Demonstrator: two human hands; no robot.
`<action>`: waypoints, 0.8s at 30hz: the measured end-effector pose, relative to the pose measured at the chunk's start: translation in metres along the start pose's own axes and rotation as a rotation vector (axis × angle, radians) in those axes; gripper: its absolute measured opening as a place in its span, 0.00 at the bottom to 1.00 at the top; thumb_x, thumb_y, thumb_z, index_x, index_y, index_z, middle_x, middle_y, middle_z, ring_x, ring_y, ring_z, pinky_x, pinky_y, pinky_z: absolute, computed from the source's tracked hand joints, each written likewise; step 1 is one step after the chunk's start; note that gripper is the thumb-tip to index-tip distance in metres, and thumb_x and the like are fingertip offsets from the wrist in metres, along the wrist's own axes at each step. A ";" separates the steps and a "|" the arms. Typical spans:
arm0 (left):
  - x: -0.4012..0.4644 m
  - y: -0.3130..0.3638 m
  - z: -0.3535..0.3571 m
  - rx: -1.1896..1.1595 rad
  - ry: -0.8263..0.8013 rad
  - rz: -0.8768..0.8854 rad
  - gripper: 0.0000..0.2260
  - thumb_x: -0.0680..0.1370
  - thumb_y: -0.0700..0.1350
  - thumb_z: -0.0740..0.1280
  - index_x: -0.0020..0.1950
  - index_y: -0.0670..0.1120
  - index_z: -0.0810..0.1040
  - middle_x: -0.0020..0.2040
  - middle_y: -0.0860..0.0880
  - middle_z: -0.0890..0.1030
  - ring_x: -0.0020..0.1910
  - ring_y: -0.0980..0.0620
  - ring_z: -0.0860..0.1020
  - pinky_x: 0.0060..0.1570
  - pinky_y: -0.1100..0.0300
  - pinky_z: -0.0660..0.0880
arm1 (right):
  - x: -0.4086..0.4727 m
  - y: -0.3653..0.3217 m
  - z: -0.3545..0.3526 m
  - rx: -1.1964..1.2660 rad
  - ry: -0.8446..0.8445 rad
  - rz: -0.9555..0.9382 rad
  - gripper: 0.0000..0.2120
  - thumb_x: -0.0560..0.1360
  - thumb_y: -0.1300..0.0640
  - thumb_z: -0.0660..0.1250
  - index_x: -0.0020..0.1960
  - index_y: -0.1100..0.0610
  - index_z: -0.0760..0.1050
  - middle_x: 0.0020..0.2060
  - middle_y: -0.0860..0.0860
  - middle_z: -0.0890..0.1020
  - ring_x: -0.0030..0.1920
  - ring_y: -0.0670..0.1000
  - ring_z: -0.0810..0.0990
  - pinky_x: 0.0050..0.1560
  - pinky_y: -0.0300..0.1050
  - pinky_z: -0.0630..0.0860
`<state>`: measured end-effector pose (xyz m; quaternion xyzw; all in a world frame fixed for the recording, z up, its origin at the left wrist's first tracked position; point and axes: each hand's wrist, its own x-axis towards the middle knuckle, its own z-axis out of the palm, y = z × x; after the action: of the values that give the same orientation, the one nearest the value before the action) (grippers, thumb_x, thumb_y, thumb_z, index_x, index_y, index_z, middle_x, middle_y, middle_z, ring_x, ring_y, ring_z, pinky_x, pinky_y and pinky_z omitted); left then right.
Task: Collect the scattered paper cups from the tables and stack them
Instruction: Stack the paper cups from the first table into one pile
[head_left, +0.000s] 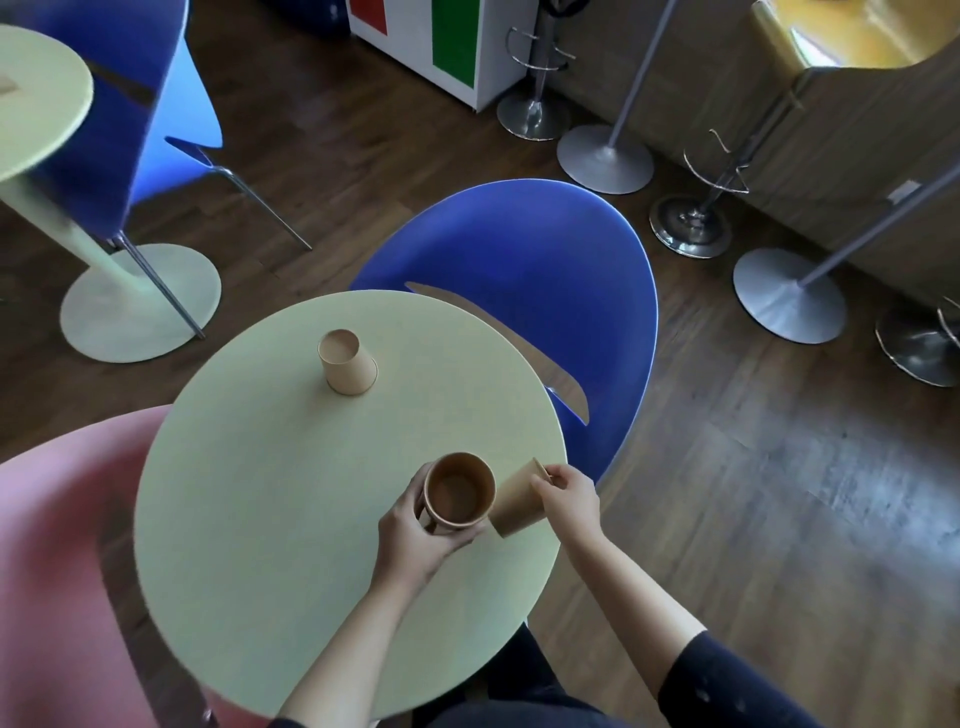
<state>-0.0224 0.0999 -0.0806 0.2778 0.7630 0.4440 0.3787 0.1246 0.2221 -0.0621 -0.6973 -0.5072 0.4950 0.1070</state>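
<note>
On the round pale table (270, 493) my left hand (415, 535) grips an upright brown paper cup (458, 496) with its mouth up, just above the tabletop. Right beside it my right hand (569, 493) holds a second brown cup (517, 504) by its base, tilted on its side at the table's right edge. A third brown cup (347, 364) stands upside down at the far side of the same table, apart from both hands.
A blue chair (545, 270) stands behind the table and a pink seat (57, 545) at its left. Another pale table (36, 98) and blue chair (150, 104) are at far left. Stool and pole bases (789, 296) line the wooden floor at right.
</note>
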 end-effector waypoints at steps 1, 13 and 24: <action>0.000 0.000 0.000 -0.010 0.004 -0.004 0.37 0.56 0.47 0.84 0.64 0.52 0.76 0.56 0.57 0.82 0.54 0.65 0.78 0.52 0.74 0.72 | -0.003 -0.004 -0.004 0.040 0.006 -0.056 0.06 0.76 0.57 0.66 0.52 0.53 0.78 0.44 0.47 0.81 0.50 0.50 0.78 0.45 0.42 0.71; -0.002 0.000 -0.002 0.081 0.021 0.047 0.38 0.55 0.54 0.83 0.64 0.53 0.75 0.55 0.57 0.82 0.55 0.59 0.80 0.55 0.65 0.77 | -0.057 -0.046 -0.018 -0.143 0.172 -1.259 0.07 0.75 0.62 0.68 0.53 0.57 0.79 0.47 0.45 0.81 0.51 0.47 0.78 0.58 0.45 0.70; -0.002 0.003 -0.002 0.087 0.000 -0.064 0.29 0.59 0.44 0.81 0.58 0.51 0.79 0.41 0.59 0.83 0.44 0.69 0.79 0.41 0.76 0.73 | -0.065 -0.027 -0.010 -0.436 -0.116 -1.498 0.07 0.75 0.65 0.66 0.52 0.60 0.79 0.46 0.50 0.82 0.51 0.55 0.78 0.58 0.52 0.72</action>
<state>-0.0226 0.0992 -0.0770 0.2696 0.7900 0.3982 0.3803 0.1161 0.1849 -0.0016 -0.1474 -0.9332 0.2159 0.2465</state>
